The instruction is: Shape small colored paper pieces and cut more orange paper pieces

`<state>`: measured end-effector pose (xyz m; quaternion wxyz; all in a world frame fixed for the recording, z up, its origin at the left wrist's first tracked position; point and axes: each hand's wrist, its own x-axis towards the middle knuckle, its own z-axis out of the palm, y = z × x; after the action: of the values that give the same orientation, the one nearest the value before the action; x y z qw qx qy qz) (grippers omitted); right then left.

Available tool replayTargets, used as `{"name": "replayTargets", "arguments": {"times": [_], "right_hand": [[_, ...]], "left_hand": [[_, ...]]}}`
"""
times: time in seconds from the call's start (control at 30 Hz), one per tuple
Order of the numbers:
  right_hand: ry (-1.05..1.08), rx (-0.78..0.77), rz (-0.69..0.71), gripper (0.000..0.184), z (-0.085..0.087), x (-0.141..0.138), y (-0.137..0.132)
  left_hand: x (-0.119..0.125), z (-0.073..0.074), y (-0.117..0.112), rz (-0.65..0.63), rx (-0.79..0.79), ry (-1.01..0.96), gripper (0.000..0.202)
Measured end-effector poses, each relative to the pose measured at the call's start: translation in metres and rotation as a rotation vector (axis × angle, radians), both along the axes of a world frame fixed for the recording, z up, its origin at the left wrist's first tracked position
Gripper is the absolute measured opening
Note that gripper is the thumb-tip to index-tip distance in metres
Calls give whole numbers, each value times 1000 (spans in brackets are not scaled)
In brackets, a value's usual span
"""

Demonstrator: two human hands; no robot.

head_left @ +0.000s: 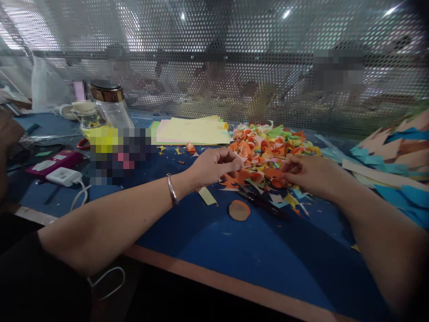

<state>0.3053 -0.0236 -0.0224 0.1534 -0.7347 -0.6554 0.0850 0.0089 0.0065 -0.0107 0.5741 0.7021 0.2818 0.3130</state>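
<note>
The left hand (213, 168) and right hand (313, 176) curl at the paper scraps (248, 147), the left's three o'clock; I cannot tell whether either pinches any. A careless sweep could shove the dark tool (263, 201), at the right's eight o'clock, into the disc (239, 211).

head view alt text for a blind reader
A person's left hand and right hand are at a heap of mostly orange paper scraps on a blue table. A dark tool and a brown disc lie in front, a paper stack to the left.
</note>
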Motion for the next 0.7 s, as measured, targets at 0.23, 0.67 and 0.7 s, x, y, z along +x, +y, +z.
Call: {"name": "replayTargets", "arguments": {"times": [0.23, 0.67, 0.7], "right_hand": [[206, -6, 58, 27, 7, -14, -10], [340, -29, 168, 31, 18, -34, -20], [346, -32, 173, 31, 19, -35, -20]], "left_hand": [[-1, 4, -3, 22, -10, 39, 29], [1, 1, -1, 13, 3, -1, 28], [1, 1, -2, 11, 4, -2, 28]]}}
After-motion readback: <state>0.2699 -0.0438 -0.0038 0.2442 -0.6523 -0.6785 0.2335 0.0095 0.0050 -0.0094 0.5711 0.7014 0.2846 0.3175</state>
